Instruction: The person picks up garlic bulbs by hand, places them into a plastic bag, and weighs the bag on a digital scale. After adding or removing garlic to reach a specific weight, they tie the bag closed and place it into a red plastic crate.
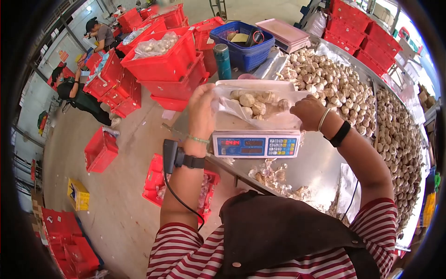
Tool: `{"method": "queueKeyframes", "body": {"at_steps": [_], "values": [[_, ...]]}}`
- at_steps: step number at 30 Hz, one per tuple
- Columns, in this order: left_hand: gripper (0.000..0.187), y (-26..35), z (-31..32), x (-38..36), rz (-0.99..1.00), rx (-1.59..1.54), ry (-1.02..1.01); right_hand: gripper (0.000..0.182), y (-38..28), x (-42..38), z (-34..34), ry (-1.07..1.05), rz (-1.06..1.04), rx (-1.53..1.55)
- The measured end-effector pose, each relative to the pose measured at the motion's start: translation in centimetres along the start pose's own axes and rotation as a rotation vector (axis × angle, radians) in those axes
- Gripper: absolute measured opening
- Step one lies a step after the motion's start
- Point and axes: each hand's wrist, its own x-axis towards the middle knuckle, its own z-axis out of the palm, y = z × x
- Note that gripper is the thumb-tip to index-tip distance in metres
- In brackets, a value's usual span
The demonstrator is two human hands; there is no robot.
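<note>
A clear plastic bag (227,106) with several garlic bulbs (258,109) inside lies on the pan of a white digital scale (256,145). Red digits glow on the scale's left display. My left hand (203,109) is closed at the bag's left edge, its fingertips partly hidden by the plastic. At the other end, my right hand (308,112) is closed with bent fingers on the bag's right edge, close to one bulb. A large heap of loose garlic (332,86) spreads on the metal table (320,156) beyond my right hand.
Garlic skins (274,176) litter the table before the scale. A green bottle (222,61) and a blue basket (244,44) stand behind it. Stacked red crates (162,65) rise at left; another red crate (155,179) sits below the table edge. Two co-workers (72,88) work at far left.
</note>
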Motion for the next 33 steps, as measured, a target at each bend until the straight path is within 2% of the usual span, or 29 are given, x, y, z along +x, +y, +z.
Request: {"method": "queueKeyframes", "body": {"at_steps": [3, 4, 6, 8, 9, 10, 12, 14, 16, 18, 20, 22, 24, 25, 26, 28, 31, 33], "values": [[0.012, 1.2, 3.5, 0.4, 0.020, -0.179, 0.000, 0.012, 0.7, -2.9, 0.3, 0.152, 0.062, -0.074], [0.008, 2.1, 4.9, 0.5, 0.031, -0.285, 0.037, 0.012, 1.0, -4.3, -0.7, 0.159, 0.071, -0.075], [0.005, 4.1, 6.6, 0.3, 0.022, -0.295, -0.005, 0.011, 1.5, -7.4, -3.1, 0.432, 0.132, -0.009], [0.010, 5.3, 8.0, 0.2, 0.033, -0.494, -0.442, 0.011, 1.6, -10.6, -5.3, 0.713, 0.188, 0.072], [0.010, 5.6, 9.0, -0.3, 0.008, -0.506, -0.471, 0.010, 1.5, -12.5, -6.3, 0.835, 0.237, 0.148], [0.013, 6.3, 10.3, -1.9, 0.011, -0.449, -0.447, 0.010, 1.5, -14.3, -6.4, 0.829, 0.283, 0.133], [0.025, 5.6, 12.2, -4.2, -0.007, -0.353, -0.410, 0.011, 1.6, -18.4, -6.2, 0.895, 0.538, 0.521], [0.028, 4.1, 14.7, -7.5, -0.114, -0.260, -0.422, 0.015, 2.8, -22.4, -2.6, 0.837, 0.598, 0.686], [0.031, 0.5, 15.7, -10.6, -0.331, -0.195, -0.353, 0.013, 2.9, -26.1, 1.6, 0.612, 0.661, 0.695], [0.030, -4.3, 15.8, -13.5, -0.514, -0.083, -0.377, 0.014, 2.7, -29.2, 6.2, 0.386, 0.556, 0.722], [0.030, -8.7, 15.0, -16.5, -0.690, -0.069, -0.377, 0.020, 2.5, -31.8, 9.8, 0.017, 0.526, 0.822], [0.030, -10.1, 15.0, -18.4, -0.745, -0.146, -0.382, 0.030, 3.7, -33.0, 12.9, -0.150, 0.413, 0.966], [0.031, -10.3, 14.6, -19.1, -0.739, -0.160, -0.379, 0.039, 5.8, -32.9, 15.2, -0.118, 0.494, 1.364], [0.029, -9.8, 15.2, -19.3, -0.721, -0.170, -0.343, 0.045, 7.3, -32.0, 17.2, -0.021, 0.553, 1.340], [0.026, -8.9, 15.8, -19.5, -0.701, -0.185, -0.310, 0.048, 8.5, -30.6, 18.7, 0.112, 0.686, 1.138], [0.028, -8.0, 15.3, -19.8, -0.685, -0.088, -0.342, 0.059, 10.7, -27.1, 20.4, 0.228, 0.931, 0.962], [0.027, -6.1, 15.9, -20.4, -0.699, -0.015, -0.269, 0.070, 15.3, -21.6, 25.6, 0.411, 0.989, 0.800], [0.028, -6.2, 16.3, -21.4, -0.657, 0.012, -0.254, 0.062, 17.4, -18.6, 26.4, 0.426, 1.053, 0.734]]}}
